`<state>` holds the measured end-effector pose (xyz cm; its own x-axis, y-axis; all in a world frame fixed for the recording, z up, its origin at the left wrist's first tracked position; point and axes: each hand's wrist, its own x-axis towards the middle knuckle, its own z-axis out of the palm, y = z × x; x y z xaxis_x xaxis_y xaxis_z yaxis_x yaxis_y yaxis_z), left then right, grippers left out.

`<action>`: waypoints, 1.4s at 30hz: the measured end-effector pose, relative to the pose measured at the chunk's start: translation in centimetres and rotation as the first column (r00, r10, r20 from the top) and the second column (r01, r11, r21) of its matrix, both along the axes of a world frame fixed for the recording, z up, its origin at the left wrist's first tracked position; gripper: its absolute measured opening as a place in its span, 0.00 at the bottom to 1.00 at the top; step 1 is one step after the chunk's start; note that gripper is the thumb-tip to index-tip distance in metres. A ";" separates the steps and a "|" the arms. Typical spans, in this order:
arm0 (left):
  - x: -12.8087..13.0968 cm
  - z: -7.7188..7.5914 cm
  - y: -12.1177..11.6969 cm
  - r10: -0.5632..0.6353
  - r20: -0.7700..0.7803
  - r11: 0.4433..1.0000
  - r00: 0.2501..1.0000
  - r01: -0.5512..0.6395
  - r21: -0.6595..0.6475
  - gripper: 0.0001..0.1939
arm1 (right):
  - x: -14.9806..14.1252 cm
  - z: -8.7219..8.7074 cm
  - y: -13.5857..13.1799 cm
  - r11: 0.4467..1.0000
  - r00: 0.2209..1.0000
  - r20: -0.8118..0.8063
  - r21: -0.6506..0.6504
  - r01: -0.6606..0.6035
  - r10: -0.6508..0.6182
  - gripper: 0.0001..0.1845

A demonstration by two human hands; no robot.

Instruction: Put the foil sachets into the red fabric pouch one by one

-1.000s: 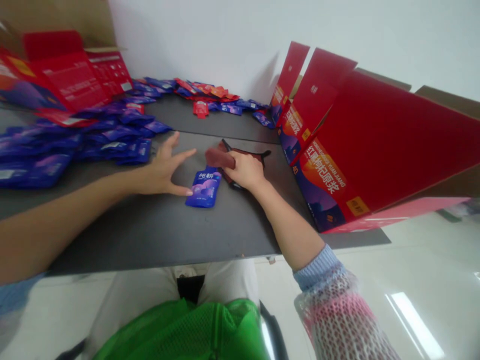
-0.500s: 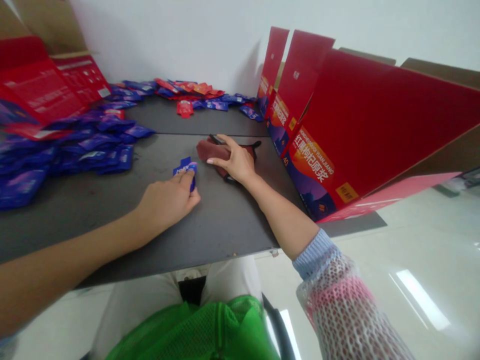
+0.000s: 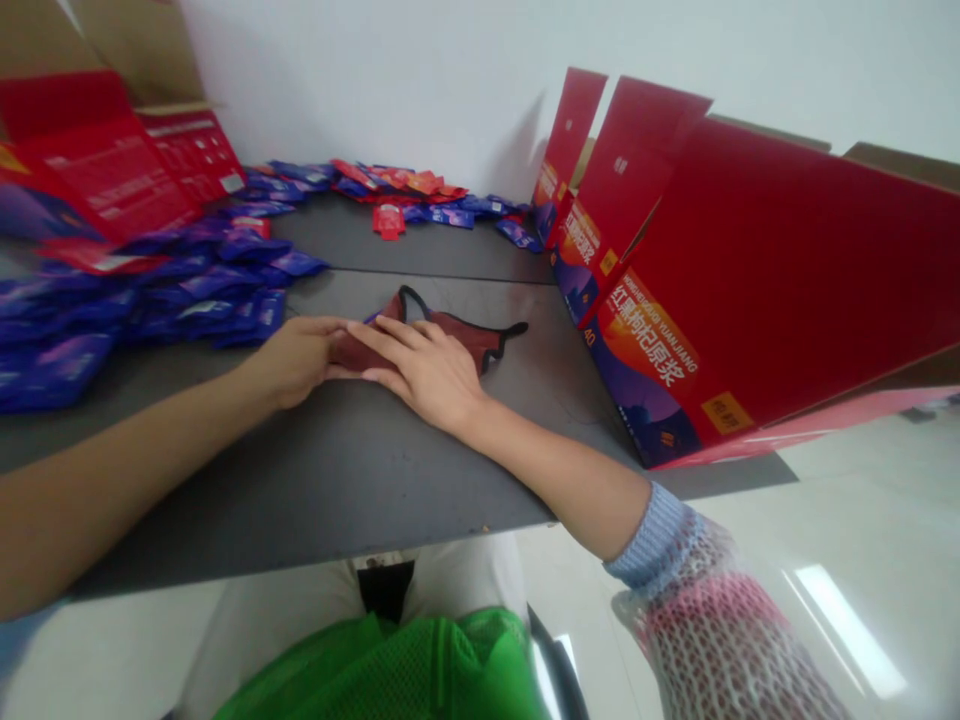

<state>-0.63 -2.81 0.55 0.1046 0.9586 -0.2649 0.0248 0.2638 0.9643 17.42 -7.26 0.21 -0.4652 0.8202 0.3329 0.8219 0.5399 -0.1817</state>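
Observation:
My left hand [image 3: 304, 358] is closed at the left end of a brown cloth [image 3: 469, 335] with black edging. A blue pouch [image 3: 370, 319] lies in its grip, nearly all covered by cloth and fingers; only a sliver of blue shows. Over the cloth lies my right hand [image 3: 435, 372], fingers long and slightly spread, thumb below, holding the cloth against the pouch. The fingertips of both hands meet there, just above the grey tabletop [image 3: 337, 480].
Blue pouches [image 3: 202, 275] are heaped at the left, and a row of red and blue pouches [image 3: 405, 185] runs along the wall. Red cartons with raised flaps [image 3: 742, 290] line the right side. Another open red carton [image 3: 112, 165] stands at the back left.
My left hand reached from open to closing on the blue pouch. The right hand brought the brown cloth leftward over it, and the two hands came together.

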 end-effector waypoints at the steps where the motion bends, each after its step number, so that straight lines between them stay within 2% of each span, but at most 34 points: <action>1: 0.0 0.0 0.0 0.000 0.002 1.000 1.000 0.000 -0.010 0.14 | -0.2 0.0 0.1 1.000 0.999 0.048 -0.006 0.005 -0.005 0.28; 5: 0.3 -0.3 -0.1 0.058 -0.024 0.998 0.998 -0.058 0.016 0.16 | -0.5 0.2 0.7 0.997 0.985 0.155 -0.015 0.080 -0.077 0.24; 8: 0.8 -0.7 -0.5 0.133 -0.054 0.989 0.990 -0.129 0.067 0.15 | -0.1 0.4 1.2 0.981 0.963 0.192 -0.013 0.193 -0.187 0.20; 10: 1.2 -1.0 -0.7 0.138 -0.047 0.987 0.989 -0.134 0.090 0.14 | 0.7 0.6 1.7 0.958 0.939 0.209 -0.023 0.286 -0.275 0.18; 12: 1.2 -1.1 -0.7 0.082 -0.022 0.993 0.996 -0.080 0.084 0.14 | 1.9 0.7 2.3 0.932 0.915 0.204 -0.035 0.362 -0.348 0.16; 15: 0.8 -1.0 -0.2 -0.063 0.011 0.998 0.998 0.063 0.006 0.14 | 4.2 1.1 3.0 0.910 0.904 0.118 -0.015 0.415 -0.410 0.15; 19: 0.3 -0.8 0.3 -0.183 0.012 0.981 0.983 0.183 -0.062 0.16 | 5.7 2.3 2.5 0.878 0.885 -0.078 0.111 0.466 -0.459 0.19; 22: 0.4 -0.8 0.1 -0.177 -0.008 0.984 0.984 0.177 -0.020 0.16 | 4.8 3.3 0.9 0.867 0.899 -0.143 0.239 0.437 -0.413 0.21; 26: 0.6 -1.1 -0.1 -0.204 -0.027 0.978 0.979 0.205 0.046 0.16 | 2.7 3.0 -0.7 0.896 0.957 -0.071 0.337 0.290 -0.283 0.22; 29: 0.5 -1.1 0.0 -0.225 -0.041 0.971 0.974 0.227 0.076 0.15 | 1.6 1.7 -0.9 0.939 0.988 0.031 0.316 0.136 -0.153 0.22; 33: 0.5 -0.8 0.0 -0.278 -0.050 0.957 0.959 0.281 0.070 0.12 | 1.0 0.6 -0.4 0.980 0.983 0.182 0.190 -0.059 0.024 0.22; 36: 1.0 -0.4 0.0 -0.245 -0.056 0.969 0.968 0.247 0.031 0.08 | 0.9 0.9 0.1 0.991 0.979 0.206 0.132 -0.017 -0.010 0.22; 39: 1.6 -0.2 0.0 -0.157 -0.086 0.987 0.984 0.156 -0.025 0.05 | 1.0 1.2 0.8 0.988 0.969 0.205 0.104 0.116 -0.136 0.21; 42: 1.8 -0.3 0.0 -0.110 -0.112 0.993 0.988 0.107 -0.040 0.08 | 1.7 1.4 1.7 0.965 0.938 0.226 0.069 0.254 -0.263 0.19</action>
<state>1.21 -2.78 0.24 0.1747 0.9334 -0.3135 0.1645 0.2863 0.9439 19.13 -5.52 1.60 -0.3066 0.9114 0.2744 0.9509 0.3059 0.0466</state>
